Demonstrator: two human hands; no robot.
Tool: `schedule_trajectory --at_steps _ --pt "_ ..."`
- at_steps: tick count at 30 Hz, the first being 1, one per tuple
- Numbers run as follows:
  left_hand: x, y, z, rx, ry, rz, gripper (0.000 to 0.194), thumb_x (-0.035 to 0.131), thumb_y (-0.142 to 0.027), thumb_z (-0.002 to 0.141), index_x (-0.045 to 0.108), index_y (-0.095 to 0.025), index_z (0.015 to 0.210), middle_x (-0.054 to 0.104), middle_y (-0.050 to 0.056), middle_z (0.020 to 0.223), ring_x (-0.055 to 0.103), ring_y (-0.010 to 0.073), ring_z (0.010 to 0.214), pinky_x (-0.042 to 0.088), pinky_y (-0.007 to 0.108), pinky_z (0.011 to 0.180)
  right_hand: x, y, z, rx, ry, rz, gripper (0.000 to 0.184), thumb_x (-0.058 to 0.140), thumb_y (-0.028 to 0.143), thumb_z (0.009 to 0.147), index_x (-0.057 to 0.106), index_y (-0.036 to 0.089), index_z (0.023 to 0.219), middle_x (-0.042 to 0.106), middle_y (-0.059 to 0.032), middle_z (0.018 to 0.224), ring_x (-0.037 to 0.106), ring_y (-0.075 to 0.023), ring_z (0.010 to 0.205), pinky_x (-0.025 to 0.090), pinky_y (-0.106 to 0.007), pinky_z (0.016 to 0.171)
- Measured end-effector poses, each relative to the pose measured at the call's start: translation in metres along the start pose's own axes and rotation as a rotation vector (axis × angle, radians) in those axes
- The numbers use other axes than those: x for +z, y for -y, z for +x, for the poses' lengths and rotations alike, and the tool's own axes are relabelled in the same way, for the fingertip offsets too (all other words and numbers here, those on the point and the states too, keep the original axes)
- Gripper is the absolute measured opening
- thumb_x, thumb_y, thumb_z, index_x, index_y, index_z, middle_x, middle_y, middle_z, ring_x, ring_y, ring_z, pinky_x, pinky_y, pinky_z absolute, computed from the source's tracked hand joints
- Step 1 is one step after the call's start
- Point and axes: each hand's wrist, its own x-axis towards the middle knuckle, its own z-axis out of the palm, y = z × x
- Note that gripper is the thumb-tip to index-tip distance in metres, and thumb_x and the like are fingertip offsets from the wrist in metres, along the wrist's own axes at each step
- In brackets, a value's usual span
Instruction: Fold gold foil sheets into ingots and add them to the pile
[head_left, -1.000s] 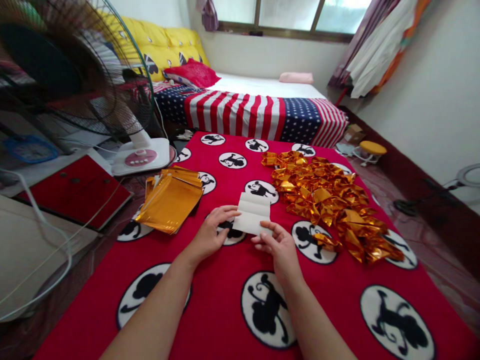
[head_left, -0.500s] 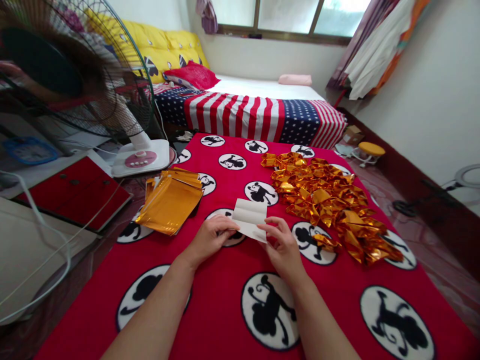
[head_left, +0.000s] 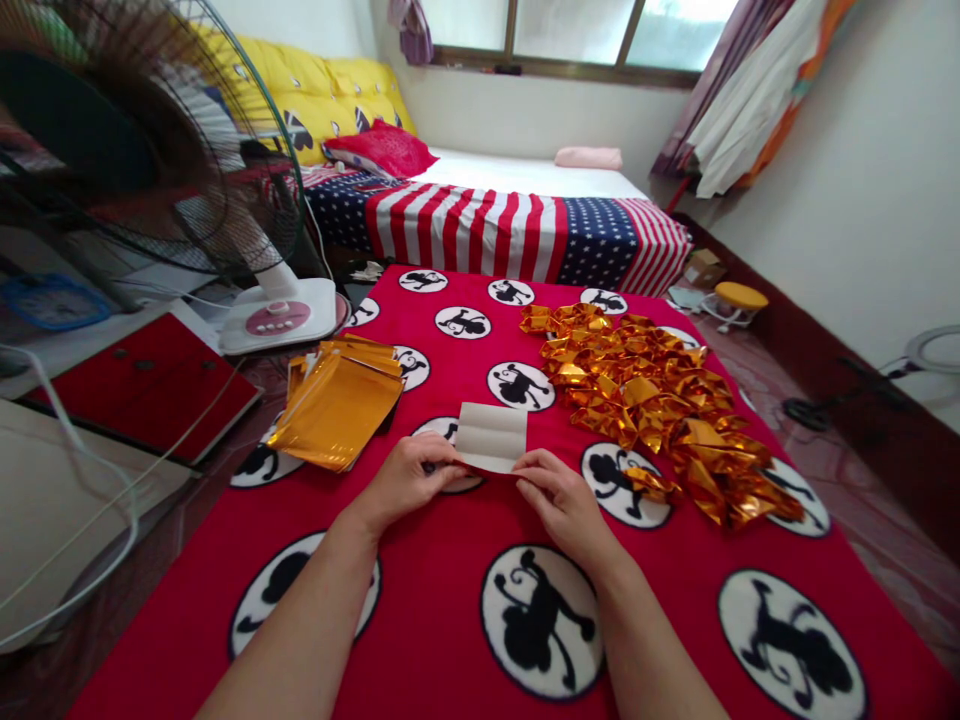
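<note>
Pinching pale paper point(head_left: 491, 432) at its near corners with left hand point(head_left: 405, 483) and right hand point(head_left: 564, 503), over red cloth point(head_left: 420, 610), between gold sheets point(head_left: 345, 408) and shiny heap point(head_left: 645, 385). Seems light, thin, easy to crease (perhaps also to tear); better to take softly by the edges.

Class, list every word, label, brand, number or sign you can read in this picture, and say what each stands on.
None can be read.
Paper: creases, no writing seen.
Gold sheets and foil pieces: no words seen.
Cloth: black figures in white circles, not text.
Fan: any marks by its buttons are too small.
Blue item at the left: too blurred to read.
</note>
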Motion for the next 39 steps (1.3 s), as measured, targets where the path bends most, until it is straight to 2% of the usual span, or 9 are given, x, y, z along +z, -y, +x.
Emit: schedule_trajectory --at_steps 6,12,17,19,22,24,28,32,39 --pt "-0.001 0.0 0.001 -0.031 -0.009 0.052 0.017 0.065 -0.022 0.086 0.07 -0.015 0.071 0.066 0.004 0.073 0.06 0.0148 0.073 0.044 0.025 0.068 0.009 -0.003 0.003 0.086 -0.129 0.031 0.02 0.055 0.026 0.092 0.07 0.021 0.081 0.064 -0.0038 0.085 0.061 -0.0161 0.075 0.044 -0.026 0.067" --pt "-0.001 -0.004 0.001 -0.057 -0.046 0.003 0.018 0.065 -0.029 0.086 0.071 -0.015 0.075 0.065 0.005 0.082 0.06 0.015 0.078 0.046 0.024 0.07 0.012 -0.003 0.002 0.117 -0.186 0.157 0.012 0.064 0.027 0.085 0.071 0.02 0.079 0.065 -0.0044 0.084 0.058 -0.0148 0.069 0.042 -0.025 0.06" --pt "-0.003 -0.003 0.004 -0.099 -0.203 -0.058 0.021 0.054 -0.023 0.091 0.07 -0.018 0.104 0.06 0.008 0.111 0.061 0.0161 0.096 0.05 0.025 0.077 0.007 0.002 0.001 0.34 -0.304 0.594 0.02 0.063 0.04 0.086 0.063 0.02 0.085 0.063 0.0013 0.059 0.056 -0.0115 0.051 0.041 -0.022 0.05" --pt "0.0 -0.002 0.004 -0.13 -0.213 -0.151 0.034 0.058 -0.02 0.087 0.063 -0.021 0.121 0.056 0.01 0.125 0.06 0.0179 0.106 0.052 0.026 0.082 0.006 0.003 0.003 0.411 -0.399 0.797 0.027 0.067 0.046 0.082 0.059 0.02 0.087 0.063 0.0025 0.059 0.055 -0.0099 0.045 0.035 -0.018 0.042" --pt "0.006 -0.004 0.005 -0.182 -0.202 -0.385 0.062 0.068 -0.021 0.079 0.047 -0.025 0.137 0.05 0.013 0.138 0.058 0.0218 0.116 0.053 0.028 0.084 0.005 0.004 0.007 0.464 -0.478 1.004 0.038 0.078 0.047 0.07 0.056 0.02 0.086 0.067 0.0019 0.071 0.057 -0.0078 0.041 0.031 -0.015 0.035" --pt "0.011 -0.007 0.005 -0.219 -0.173 -0.568 0.072 0.073 -0.024 0.077 0.041 -0.025 0.141 0.052 0.014 0.136 0.061 0.0229 0.113 0.053 0.03 0.085 0.005 0.005 0.009 0.5 -0.498 1.059 0.042 0.081 0.045 0.065 0.054 0.019 0.084 0.067 0.003 0.072 0.055 -0.0064 0.037 0.03 -0.015 0.032" --pt "0.017 -0.017 0.007 -0.3 -0.111 -0.777 0.078 0.078 -0.028 0.073 0.039 -0.023 0.141 0.062 0.01 0.113 0.07 0.0207 0.093 0.055 0.029 0.077 0.004 0.005 0.012 0.574 -0.545 1.115 0.045 0.086 0.041 0.057 0.05 0.019 0.075 0.061 0.0063 0.062 0.048 -0.0039 0.032 0.028 -0.013 0.029" --pt "0.016 -0.024 0.007 -0.343 -0.078 -0.792 0.076 0.08 -0.03 0.072 0.043 -0.022 0.138 0.067 0.007 0.102 0.071 0.017 0.082 0.052 0.021 0.065 0.001 0.002 0.013 0.639 -0.575 1.143 0.047 0.089 0.037 0.05 0.05 0.018 0.069 0.057 0.0079 0.057 0.044 -0.002 0.032 0.025 -0.011 0.028" --pt "0.014 -0.025 0.007 -0.369 -0.072 -0.802 0.072 0.08 -0.031 0.071 0.048 -0.017 0.134 0.072 0.009 0.097 0.068 0.0131 0.067 0.047 0.017 0.055 -0.002 -0.001 0.015 0.677 -0.536 1.138 0.042 0.088 0.033 0.053 0.053 0.017 0.07 0.055 0.0076 0.055 0.044 -0.0029 0.031 0.024 -0.012 0.027"
